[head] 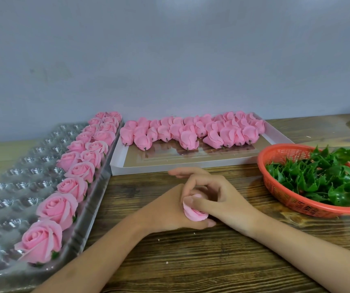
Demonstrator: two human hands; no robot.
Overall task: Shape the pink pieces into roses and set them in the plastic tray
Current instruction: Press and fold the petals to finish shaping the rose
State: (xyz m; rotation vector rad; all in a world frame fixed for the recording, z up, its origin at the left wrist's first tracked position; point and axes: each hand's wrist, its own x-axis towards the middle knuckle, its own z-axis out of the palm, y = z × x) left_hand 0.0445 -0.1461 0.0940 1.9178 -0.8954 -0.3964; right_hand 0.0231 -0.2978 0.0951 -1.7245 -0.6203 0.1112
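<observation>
While the left hand [165, 208] cups the soft pink petal piece [195, 214] mid-front on the brown wooden worktop [191, 261], right hand [222, 195] fingers curled pinching its top, I'd tease petals outward lightly, not squeeze.

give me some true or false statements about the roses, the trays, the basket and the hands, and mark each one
1. The finished roses sit along the right side of the plastic tray. True.
2. The left hand and right hand hold one pink piece between them. True.
3. The red basket is full of pink petals. False: it holds green leaf pieces.
4. The white box of unshaped pink pieces lies left of the plastic tray. False: it lies to the tray's right, beyond the hands.
</observation>
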